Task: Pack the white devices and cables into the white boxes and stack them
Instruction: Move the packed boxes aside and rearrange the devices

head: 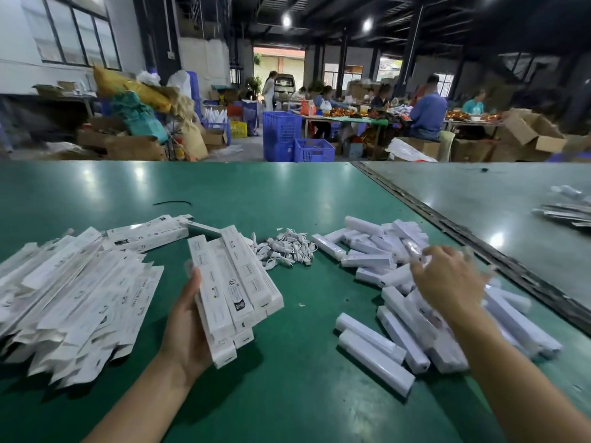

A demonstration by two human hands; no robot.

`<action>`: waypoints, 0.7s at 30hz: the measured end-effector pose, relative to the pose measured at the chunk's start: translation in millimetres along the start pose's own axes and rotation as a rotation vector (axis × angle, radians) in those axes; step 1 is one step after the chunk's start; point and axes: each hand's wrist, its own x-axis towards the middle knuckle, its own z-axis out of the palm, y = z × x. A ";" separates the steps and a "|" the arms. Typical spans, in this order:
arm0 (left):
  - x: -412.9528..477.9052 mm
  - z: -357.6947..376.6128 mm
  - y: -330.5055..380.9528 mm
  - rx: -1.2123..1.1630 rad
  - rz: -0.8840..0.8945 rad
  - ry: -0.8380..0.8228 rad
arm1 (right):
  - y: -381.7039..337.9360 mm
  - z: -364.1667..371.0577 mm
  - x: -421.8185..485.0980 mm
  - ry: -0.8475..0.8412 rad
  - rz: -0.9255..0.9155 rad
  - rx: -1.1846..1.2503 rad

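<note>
Right hand (447, 279) partly blurred; flattened boxes (73, 298) cut off left, print unreadable.

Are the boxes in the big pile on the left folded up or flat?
Flat. The pile of boxes lies in thin overlapping sheets with end flaps sticking out, on the green table.

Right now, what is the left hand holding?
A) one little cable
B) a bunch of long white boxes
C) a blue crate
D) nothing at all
B: the left hand grips a bundle of long white boxes from the side, while the cables lie in their own little pile on the green table.
</note>
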 end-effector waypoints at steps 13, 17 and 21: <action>4.4 1.2 -4.0 0.016 -0.057 -0.007 | 9.1 22.2 13.1 -0.231 0.173 0.142; 3.8 -0.3 -3.1 0.016 -0.050 -0.003 | 5.6 22.5 19.5 -0.072 0.015 0.297; 6.9 -2.2 -5.0 0.033 -0.064 -0.008 | 36.7 24.5 32.7 -0.081 0.087 0.029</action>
